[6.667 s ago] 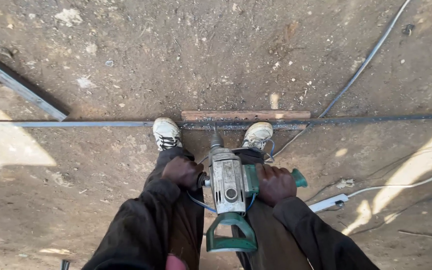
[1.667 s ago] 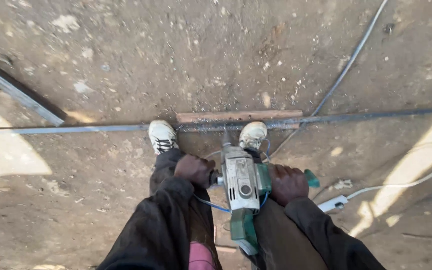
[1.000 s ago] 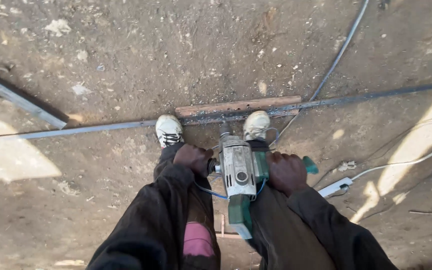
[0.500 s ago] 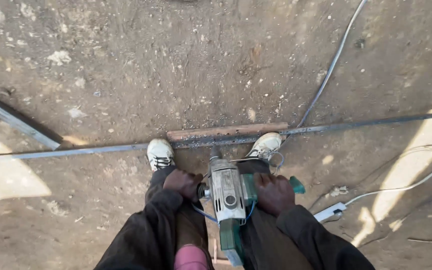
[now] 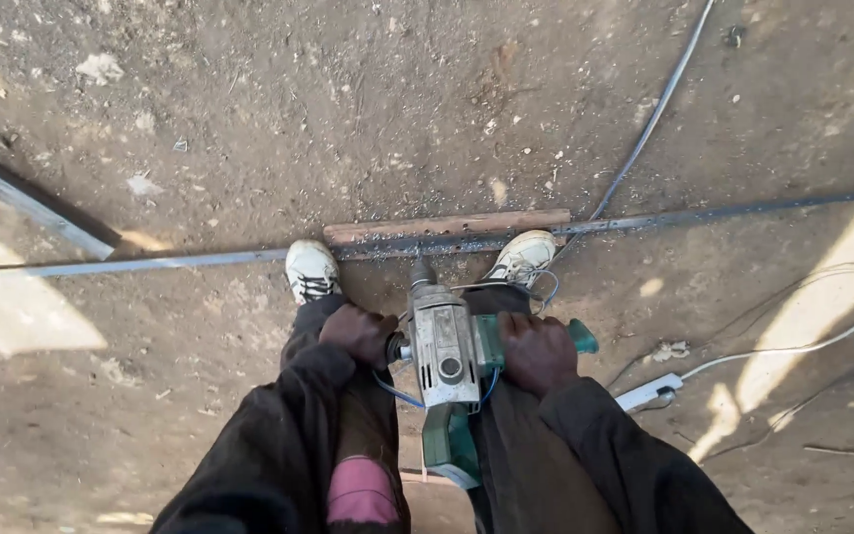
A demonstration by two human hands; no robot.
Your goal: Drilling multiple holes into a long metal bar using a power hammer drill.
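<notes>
Down on the dirt floor (image 5: 200, 396), the person stands over a long metal bar (image 5: 704, 212) lying against a wooden strip (image 5: 447, 226). Both hands grip a grey-and-green power drill (image 5: 444, 348) pointing down at the bar: left hand (image 5: 360, 333) clenched on its side handle, right hand (image 5: 538, 350) wrapped around the green grip. White shoes (image 5: 310, 269) press on the bar.

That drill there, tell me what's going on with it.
A person stands on dirt ground, holding a grey and green drill pointed straight down. The left hand grips one side of it and the right hand grips the green side handle. The drill's tip meets a long metal bar lying across a wooden board, between the person's white shoes. A white power strip lies to the right.
</notes>
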